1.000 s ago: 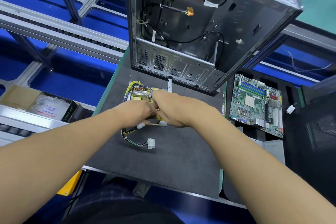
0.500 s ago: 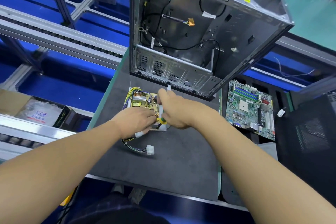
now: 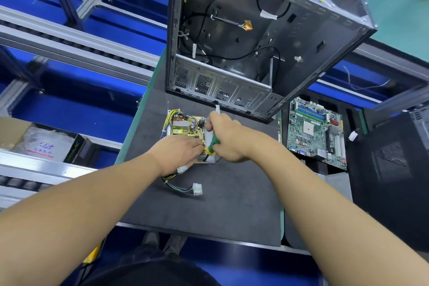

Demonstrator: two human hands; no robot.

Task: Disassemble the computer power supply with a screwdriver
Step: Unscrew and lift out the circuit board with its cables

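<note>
The opened power supply (image 3: 185,126) lies on the dark mat (image 3: 232,204), its yellow circuit board and coloured wires exposed inside a metal tray. My left hand (image 3: 180,152) presses on the near part of the board. My right hand (image 3: 228,138) grips a screwdriver (image 3: 211,147) with a green and yellow handle, its dark tip pointing down at the unit's near right corner. A wire bundle with a white connector (image 3: 197,189) trails from the unit toward me.
An empty grey computer case (image 3: 255,37) stands open just behind the power supply. A green motherboard (image 3: 315,130) lies to the right on a black tray. A box with a plastic bag (image 3: 44,144) sits at the left beside conveyor rails.
My right hand has drawn back to the right, baring the screwdriver's green and yellow handle. The left hand stays on the board. The view has shifted slightly.
</note>
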